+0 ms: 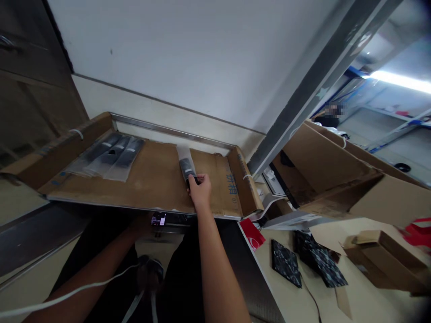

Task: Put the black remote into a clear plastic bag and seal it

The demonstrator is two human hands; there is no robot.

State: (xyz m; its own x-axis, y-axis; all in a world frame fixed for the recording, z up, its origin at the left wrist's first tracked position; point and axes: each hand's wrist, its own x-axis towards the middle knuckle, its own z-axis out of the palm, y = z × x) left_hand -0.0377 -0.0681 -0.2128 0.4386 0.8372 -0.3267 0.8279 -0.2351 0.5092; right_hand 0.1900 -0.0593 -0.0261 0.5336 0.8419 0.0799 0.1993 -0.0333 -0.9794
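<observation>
We are pinching the bagged black part with right fingers; left fingers unclear; slick plastic may be slipping free.

Both forearms are bare right up to the frame edge, with no sleeves, watch or bracelet on either. The right hand wears no glove or ring. Dark clothing covers the lap below, and a thin white cable trails across the left forearm.
</observation>
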